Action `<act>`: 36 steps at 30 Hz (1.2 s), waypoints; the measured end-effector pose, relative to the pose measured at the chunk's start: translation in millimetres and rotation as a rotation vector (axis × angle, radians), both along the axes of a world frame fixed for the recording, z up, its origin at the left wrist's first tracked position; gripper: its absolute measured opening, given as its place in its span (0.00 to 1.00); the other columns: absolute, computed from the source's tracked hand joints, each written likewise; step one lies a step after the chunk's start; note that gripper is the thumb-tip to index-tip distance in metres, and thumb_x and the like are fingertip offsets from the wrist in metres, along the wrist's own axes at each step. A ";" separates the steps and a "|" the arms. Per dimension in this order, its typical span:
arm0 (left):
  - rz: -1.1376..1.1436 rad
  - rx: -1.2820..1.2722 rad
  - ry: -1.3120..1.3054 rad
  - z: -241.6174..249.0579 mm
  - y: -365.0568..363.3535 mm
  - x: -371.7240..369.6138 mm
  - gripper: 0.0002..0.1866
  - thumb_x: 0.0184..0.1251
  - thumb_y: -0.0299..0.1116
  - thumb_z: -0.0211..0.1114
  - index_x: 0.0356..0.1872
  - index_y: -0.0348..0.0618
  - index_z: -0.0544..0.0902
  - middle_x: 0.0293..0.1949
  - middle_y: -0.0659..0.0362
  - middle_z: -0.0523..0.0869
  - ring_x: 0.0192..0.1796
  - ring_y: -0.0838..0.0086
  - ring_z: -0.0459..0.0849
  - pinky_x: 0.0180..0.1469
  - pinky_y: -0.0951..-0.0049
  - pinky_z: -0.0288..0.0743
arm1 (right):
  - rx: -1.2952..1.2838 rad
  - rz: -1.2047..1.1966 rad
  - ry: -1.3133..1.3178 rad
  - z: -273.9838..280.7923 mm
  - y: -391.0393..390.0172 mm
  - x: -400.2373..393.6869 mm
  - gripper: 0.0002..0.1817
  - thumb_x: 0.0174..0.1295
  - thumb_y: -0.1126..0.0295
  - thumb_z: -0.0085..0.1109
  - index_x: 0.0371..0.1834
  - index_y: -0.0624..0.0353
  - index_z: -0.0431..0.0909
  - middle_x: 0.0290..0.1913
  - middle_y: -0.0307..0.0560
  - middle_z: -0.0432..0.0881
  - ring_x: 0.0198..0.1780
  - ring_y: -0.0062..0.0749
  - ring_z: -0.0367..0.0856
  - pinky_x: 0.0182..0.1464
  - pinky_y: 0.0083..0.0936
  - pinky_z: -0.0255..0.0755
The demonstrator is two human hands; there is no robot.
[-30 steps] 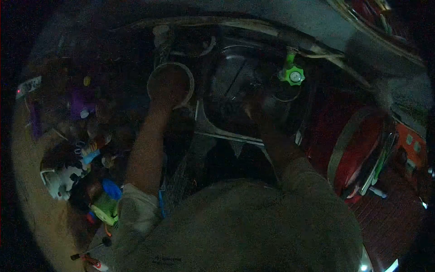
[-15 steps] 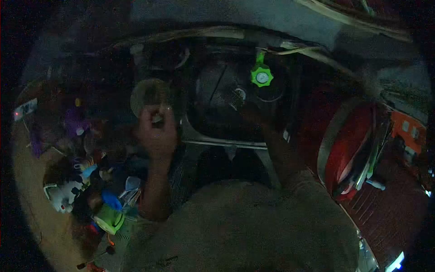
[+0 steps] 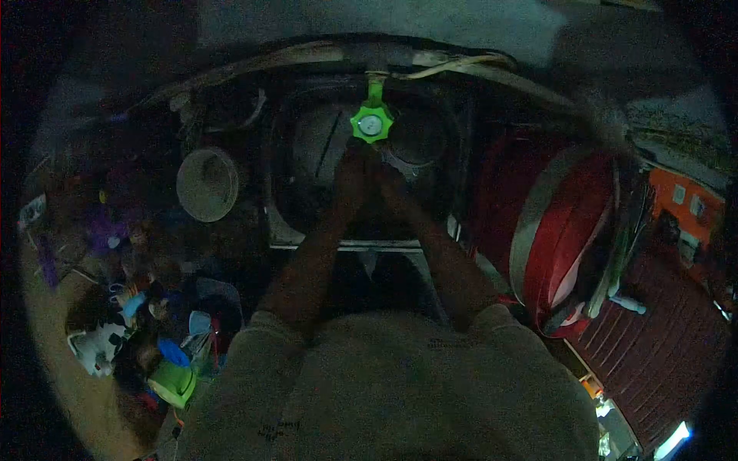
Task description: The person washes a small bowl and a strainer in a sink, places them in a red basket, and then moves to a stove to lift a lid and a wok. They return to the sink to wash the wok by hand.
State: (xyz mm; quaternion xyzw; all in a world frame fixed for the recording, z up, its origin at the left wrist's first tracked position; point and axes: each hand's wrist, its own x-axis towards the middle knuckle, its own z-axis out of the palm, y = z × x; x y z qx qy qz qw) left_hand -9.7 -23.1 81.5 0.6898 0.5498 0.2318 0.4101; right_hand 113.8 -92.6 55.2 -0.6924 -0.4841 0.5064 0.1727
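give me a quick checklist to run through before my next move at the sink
1. Left hand and right hand inside the sink area: ok, close together just below the green tap.
2. Green tap within easy reach: ok, as far as this view can judge.
3. Pale tub out of the way: ok, left of the sink, no hand on it.
4. Grip on whatever is between the hands: cannot tell, too dark.
5. Water running: cannot tell.
6. Light for close work: not ok, the sink is very dim.

Fingers (image 3: 356,160) dim and indistinct in shadow
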 end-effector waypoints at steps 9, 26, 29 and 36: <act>-0.246 0.223 0.658 -129.6 65.3 -46.3 0.11 0.63 0.36 0.61 0.41 0.42 0.84 0.38 0.53 0.86 0.36 0.64 0.85 0.46 0.60 0.79 | 0.039 -0.360 0.344 -47.8 -46.5 -13.4 0.26 0.75 0.59 0.42 0.70 0.62 0.62 0.63 0.59 0.72 0.60 0.48 0.74 0.65 0.44 0.67; -0.270 0.234 0.611 -75.2 27.5 -55.3 0.13 0.66 0.36 0.60 0.44 0.39 0.83 0.40 0.50 0.85 0.42 0.59 0.84 0.47 0.57 0.78 | 0.171 -0.422 0.267 -63.3 -49.4 -20.6 0.28 0.76 0.57 0.39 0.73 0.61 0.59 0.63 0.59 0.73 0.58 0.45 0.76 0.64 0.44 0.68; -0.351 0.276 0.581 -62.2 25.5 -35.1 0.13 0.67 0.37 0.60 0.45 0.38 0.82 0.40 0.49 0.85 0.43 0.58 0.84 0.48 0.56 0.78 | 0.131 -0.428 0.304 -65.0 -59.6 -23.9 0.28 0.76 0.57 0.40 0.73 0.61 0.59 0.64 0.59 0.72 0.59 0.46 0.75 0.65 0.44 0.67; -0.727 -0.061 0.557 33.8 -15.8 17.6 0.16 0.68 0.39 0.60 0.46 0.36 0.81 0.42 0.47 0.85 0.45 0.54 0.84 0.49 0.53 0.77 | 0.083 -0.501 0.180 -79.3 -42.0 -9.1 0.28 0.75 0.57 0.43 0.72 0.61 0.60 0.64 0.59 0.72 0.61 0.46 0.74 0.66 0.45 0.66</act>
